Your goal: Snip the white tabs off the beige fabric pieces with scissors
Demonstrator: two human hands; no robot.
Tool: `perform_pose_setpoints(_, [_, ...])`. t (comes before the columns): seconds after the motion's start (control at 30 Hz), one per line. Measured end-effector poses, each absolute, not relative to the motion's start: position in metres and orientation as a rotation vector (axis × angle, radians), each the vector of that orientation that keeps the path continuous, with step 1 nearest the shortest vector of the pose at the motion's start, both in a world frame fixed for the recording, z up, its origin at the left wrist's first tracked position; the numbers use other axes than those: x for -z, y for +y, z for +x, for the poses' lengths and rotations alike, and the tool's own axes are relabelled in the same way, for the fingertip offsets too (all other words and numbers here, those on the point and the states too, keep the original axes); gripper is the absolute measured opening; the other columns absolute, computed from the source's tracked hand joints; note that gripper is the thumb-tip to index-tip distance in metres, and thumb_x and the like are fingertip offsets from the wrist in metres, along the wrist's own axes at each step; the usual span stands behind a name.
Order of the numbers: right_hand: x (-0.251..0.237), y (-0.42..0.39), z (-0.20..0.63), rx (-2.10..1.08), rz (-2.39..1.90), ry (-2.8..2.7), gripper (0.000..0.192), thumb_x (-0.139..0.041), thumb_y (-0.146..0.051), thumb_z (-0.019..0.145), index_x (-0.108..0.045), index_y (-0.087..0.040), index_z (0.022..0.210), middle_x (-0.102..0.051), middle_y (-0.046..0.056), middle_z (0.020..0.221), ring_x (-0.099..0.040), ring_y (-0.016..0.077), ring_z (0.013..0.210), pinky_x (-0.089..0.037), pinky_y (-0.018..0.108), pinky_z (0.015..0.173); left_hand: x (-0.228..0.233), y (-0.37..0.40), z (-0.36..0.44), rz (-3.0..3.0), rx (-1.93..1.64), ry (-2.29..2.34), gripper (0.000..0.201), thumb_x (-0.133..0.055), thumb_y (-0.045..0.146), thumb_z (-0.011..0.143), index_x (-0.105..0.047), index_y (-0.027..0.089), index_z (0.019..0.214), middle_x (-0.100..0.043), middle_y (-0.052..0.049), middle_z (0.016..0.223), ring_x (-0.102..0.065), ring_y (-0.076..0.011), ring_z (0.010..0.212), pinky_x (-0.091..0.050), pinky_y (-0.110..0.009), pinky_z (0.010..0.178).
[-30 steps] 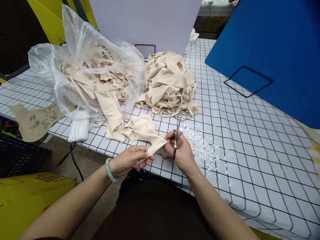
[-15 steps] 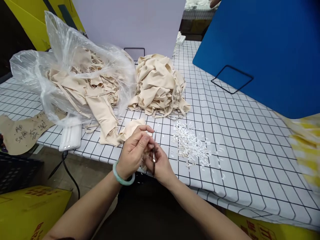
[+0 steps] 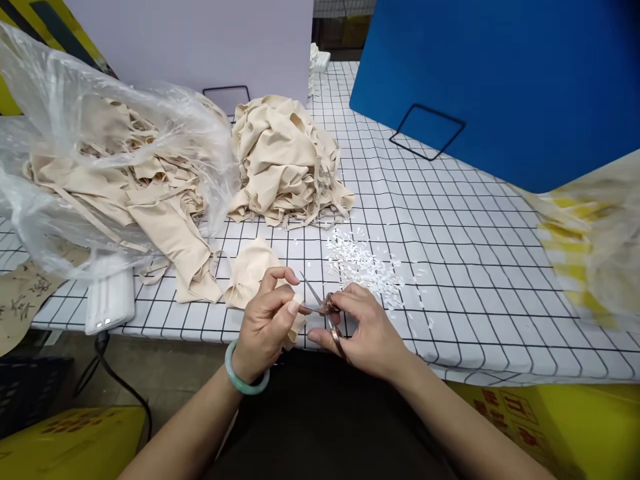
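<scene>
My left hand (image 3: 267,320), with a green bangle at the wrist, pinches a beige fabric piece (image 3: 250,273) that lies at the front edge of the checked table. My right hand (image 3: 363,330) holds small scissors (image 3: 323,310), blades apart and pointed left at the spot where my left fingers grip the cloth. Both hands hover just over the table's front edge, above my dark lap.
A clear plastic bag (image 3: 95,173) stuffed with beige fabric pieces sits at the left. A loose heap of beige fabric (image 3: 283,160) lies behind my hands. Small white clippings (image 3: 365,263) are scattered on the checked tablecloth (image 3: 475,267). A blue board (image 3: 500,87) stands at right.
The view has swung right. My hands came together at the table edge, and the scissors turned from pointing upward to pointing left, blades now apart at the fabric.
</scene>
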State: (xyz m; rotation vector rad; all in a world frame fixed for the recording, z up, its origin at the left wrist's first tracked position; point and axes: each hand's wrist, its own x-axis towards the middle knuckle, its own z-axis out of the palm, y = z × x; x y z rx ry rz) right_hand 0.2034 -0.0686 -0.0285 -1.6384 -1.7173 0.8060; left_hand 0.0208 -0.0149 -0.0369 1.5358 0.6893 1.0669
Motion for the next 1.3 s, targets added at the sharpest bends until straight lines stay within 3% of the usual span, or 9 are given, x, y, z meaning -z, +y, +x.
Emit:
perform_pose_setpoints(0.17, [0.025, -0.075, 0.202, -0.846, -1.59, -1.754, 0.044, -0.071, -0.065, 0.077, -0.064, -0.021, 0.07, -0.057, 0.0, 0.058, -0.05, 0.0187, 0.067, -0.041, 0.035, 0.07, 0.038, -0.016, 0.02, 1.485, -1.027, 0.59, 0.025, -0.057, 0.034, 0.096, -0.073, 0.02, 0.084, -0.055, -0.008, 0.075, -0.042, -0.027, 0.112, -0.037, -0.04, 0.101])
perform_pose_setpoints(0.4, [0.019, -0.079, 0.198, -0.784, -1.525, -1.8, 0.046, -0.071, -0.062, 0.079, -0.059, -0.02, 0.064, -0.055, -0.002, 0.054, -0.047, 0.015, 0.061, -0.037, 0.033, 0.069, 0.04, -0.017, 0.017, 1.437, -0.991, 0.581, 0.03, -0.058, 0.037, 0.094, -0.067, 0.019, 0.072, -0.047, -0.009, 0.079, -0.042, -0.0285, 0.112, -0.04, -0.038, 0.093])
perform_pose_setpoints(0.63, [0.016, -0.08, 0.197, -0.785, -1.515, -1.817, 0.049, -0.071, -0.061, 0.079, -0.052, -0.02, 0.06, -0.053, -0.003, 0.054, -0.046, 0.0139, 0.06, -0.036, 0.032, 0.068, 0.038, -0.019, 0.019, 1.384, -0.978, 0.526, 0.028, -0.059, 0.034, 0.094, -0.068, 0.018, 0.073, -0.047, -0.01, 0.099, -0.045, -0.0265, 0.111, -0.044, -0.034, 0.084])
perform_pose_setpoints(0.83, [0.015, -0.081, 0.194, -0.776, -1.503, -1.801, 0.052, -0.067, -0.063, 0.083, -0.053, -0.019, 0.059, -0.054, -0.003, 0.052, -0.046, 0.0128, 0.057, -0.036, 0.031, 0.067, 0.036, -0.018, 0.02, 1.421, -0.992, 0.487, 0.023, -0.059, 0.03, 0.094, -0.074, 0.019, 0.08, -0.051, -0.01, 0.082, -0.042, -0.0271, 0.112, -0.043, -0.035, 0.084])
perform_pose_setpoints(1.3, [0.028, -0.095, 0.203, -0.523, -1.587, -1.741, 0.053, -0.068, -0.056, 0.085, -0.045, -0.02, 0.054, -0.05, -0.003, 0.047, -0.043, 0.0116, 0.051, -0.036, 0.028, 0.059, 0.035, -0.016, 0.033, 1.539, -0.924, 0.447, 0.021, -0.057, 0.028, 0.096, -0.073, 0.021, 0.083, -0.054, -0.009, 0.075, -0.045, -0.0264, 0.111, -0.045, -0.036, 0.087])
